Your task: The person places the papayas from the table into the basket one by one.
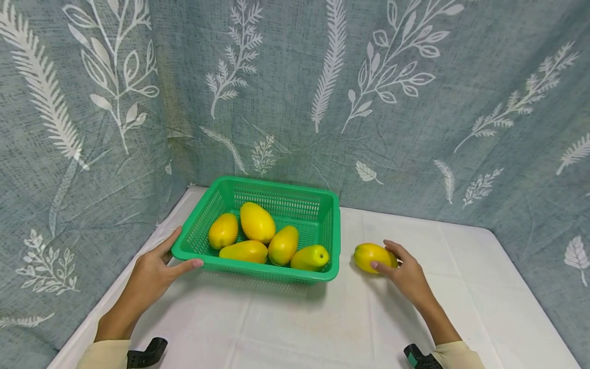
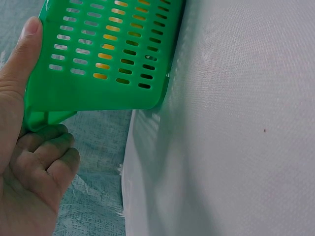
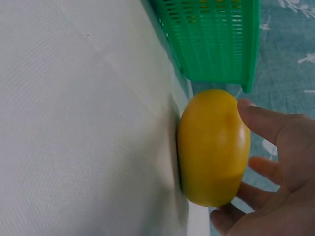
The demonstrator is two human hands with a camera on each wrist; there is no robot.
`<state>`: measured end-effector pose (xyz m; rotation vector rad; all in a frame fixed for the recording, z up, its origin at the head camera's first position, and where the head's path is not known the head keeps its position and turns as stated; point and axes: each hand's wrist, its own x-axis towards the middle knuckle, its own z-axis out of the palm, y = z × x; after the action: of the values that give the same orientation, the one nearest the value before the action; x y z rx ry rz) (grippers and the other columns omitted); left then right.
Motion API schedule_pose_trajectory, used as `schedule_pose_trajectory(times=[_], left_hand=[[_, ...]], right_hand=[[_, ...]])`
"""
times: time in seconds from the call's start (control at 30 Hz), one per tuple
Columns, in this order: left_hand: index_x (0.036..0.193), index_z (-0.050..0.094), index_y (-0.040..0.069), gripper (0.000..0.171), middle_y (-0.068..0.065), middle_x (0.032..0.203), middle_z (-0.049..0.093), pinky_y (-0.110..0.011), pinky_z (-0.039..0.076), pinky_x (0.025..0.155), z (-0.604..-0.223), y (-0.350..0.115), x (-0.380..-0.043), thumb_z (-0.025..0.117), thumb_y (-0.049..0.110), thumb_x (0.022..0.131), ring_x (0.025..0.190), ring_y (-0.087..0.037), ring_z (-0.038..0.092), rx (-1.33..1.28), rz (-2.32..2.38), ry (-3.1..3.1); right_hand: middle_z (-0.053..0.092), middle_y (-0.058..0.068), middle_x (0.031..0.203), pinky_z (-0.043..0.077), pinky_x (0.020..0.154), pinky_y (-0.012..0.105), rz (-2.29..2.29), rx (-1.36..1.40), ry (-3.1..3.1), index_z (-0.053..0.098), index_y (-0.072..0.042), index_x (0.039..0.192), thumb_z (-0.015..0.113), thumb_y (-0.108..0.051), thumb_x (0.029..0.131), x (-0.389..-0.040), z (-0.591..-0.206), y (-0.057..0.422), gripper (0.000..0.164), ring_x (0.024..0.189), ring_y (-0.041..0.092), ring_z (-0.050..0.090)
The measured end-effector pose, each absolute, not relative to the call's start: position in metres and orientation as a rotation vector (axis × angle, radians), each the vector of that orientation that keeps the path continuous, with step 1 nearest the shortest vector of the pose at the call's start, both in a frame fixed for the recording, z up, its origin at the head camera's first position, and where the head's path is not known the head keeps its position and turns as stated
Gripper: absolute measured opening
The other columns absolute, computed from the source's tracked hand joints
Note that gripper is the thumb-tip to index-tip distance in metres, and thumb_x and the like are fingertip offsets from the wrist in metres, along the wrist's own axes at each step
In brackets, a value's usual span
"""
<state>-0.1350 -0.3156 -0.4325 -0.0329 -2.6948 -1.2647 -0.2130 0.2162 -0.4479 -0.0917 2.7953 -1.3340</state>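
Observation:
A green plastic basket (image 1: 272, 274) with slotted walls holds several yellow papayas (image 1: 257, 222). My left hand (image 1: 154, 274) grips its front left corner, thumb along the front rim; in the left wrist view the other fingers (image 2: 61, 164) curl beneath the rim. To the right of the basket, one more papaya (image 1: 372, 257) lies on the white cloth. Around this fruit is my right hand (image 1: 407, 274), with the thumb on its near side and fingers on the far and right sides. In the right wrist view the papaya (image 3: 214, 147) still rests against the cloth.
A white cloth (image 1: 295, 328) covers the table. Grey-green curtains (image 1: 286, 92) with white leaf prints hang behind and along both sides, close to the basket's back edge. A dark wrist device (image 1: 149, 353) shows at each sleeve.

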Motion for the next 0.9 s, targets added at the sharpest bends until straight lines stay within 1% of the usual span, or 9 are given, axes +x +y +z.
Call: schedule_pose_trajectory(times=[0.2, 0.37, 0.53, 0.73, 0.87, 0.9], left_hand=[[0.17, 0.018, 0.008, 0.103, -0.035, 0.162, 0.036, -0.001, 0.041, 0.078, -0.4327, -0.3175, -0.1349, 0.083, 0.037, 0.095, 0.145, -0.05, 0.045, -0.022, -1.258, -2.724], [0.17, 0.017, 0.009, 0.103, -0.034, 0.163, 0.035, -0.002, 0.042, 0.079, -0.4325, -0.3178, -0.135, 0.082, 0.038, 0.095, 0.145, -0.05, 0.044, -0.014, -1.257, -2.733], [0.17, 0.017, 0.011, 0.103, -0.033, 0.163, 0.035, -0.003, 0.042, 0.08, -0.4333, -0.3177, -0.1355, 0.082, 0.04, 0.095, 0.146, -0.048, 0.044, -0.011, -1.258, -2.732], [0.17, 0.019, 0.01, 0.103, -0.034, 0.162, 0.035, -0.002, 0.041, 0.08, -0.433, -0.317, -0.1349, 0.082, 0.039, 0.095, 0.145, -0.049, 0.044, -0.016, -1.252, -2.717], [0.17, 0.018, 0.01, 0.103, -0.034, 0.163, 0.035, -0.003, 0.042, 0.08, -0.4328, -0.3175, -0.1353, 0.082, 0.039, 0.095, 0.146, -0.048, 0.044, -0.018, -1.254, -2.726], [0.17, 0.018, 0.01, 0.103, -0.033, 0.163, 0.035, -0.005, 0.044, 0.081, -0.4327, -0.3176, -0.1354, 0.082, 0.039, 0.095, 0.146, -0.048, 0.044, -0.018, -1.251, -2.73]], right_hand=[[0.048, 0.025, 0.16, 0.037, 0.12, 0.06, -1.32, -0.119, 2.805, 0.048, -0.003, 0.158, 0.081, -0.028, 0.097, -0.2127, -0.4514, 0.2127, 0.074, 0.148, 0.044, 0.044], [0.052, 0.028, 0.155, 0.046, 0.111, 0.058, -1.284, -0.152, 2.813, 0.049, -0.002, 0.157, 0.082, -0.023, 0.096, -0.2119, -0.4538, 0.2099, 0.072, 0.137, 0.045, 0.054], [0.059, 0.031, 0.145, 0.053, 0.103, 0.055, -1.26, -0.15, 2.843, 0.05, -0.001, 0.155, 0.082, -0.015, 0.095, -0.211, -0.4551, 0.2084, 0.07, 0.126, 0.045, 0.062], [0.06, 0.033, 0.142, 0.055, 0.101, 0.055, -1.255, -0.154, 2.867, 0.051, 0.0, 0.153, 0.081, -0.01, 0.095, -0.2108, -0.4555, 0.2092, 0.067, 0.124, 0.046, 0.065], [0.061, 0.034, 0.141, 0.056, 0.099, 0.054, -1.261, -0.147, 2.87, 0.051, 0.0, 0.153, 0.081, -0.009, 0.095, -0.2093, -0.4558, 0.2104, 0.066, 0.122, 0.047, 0.065], [0.061, 0.033, 0.141, 0.056, 0.099, 0.054, -1.263, -0.145, 2.871, 0.052, 0.0, 0.153, 0.081, -0.009, 0.094, -0.2088, -0.4556, 0.2107, 0.066, 0.122, 0.046, 0.066]])
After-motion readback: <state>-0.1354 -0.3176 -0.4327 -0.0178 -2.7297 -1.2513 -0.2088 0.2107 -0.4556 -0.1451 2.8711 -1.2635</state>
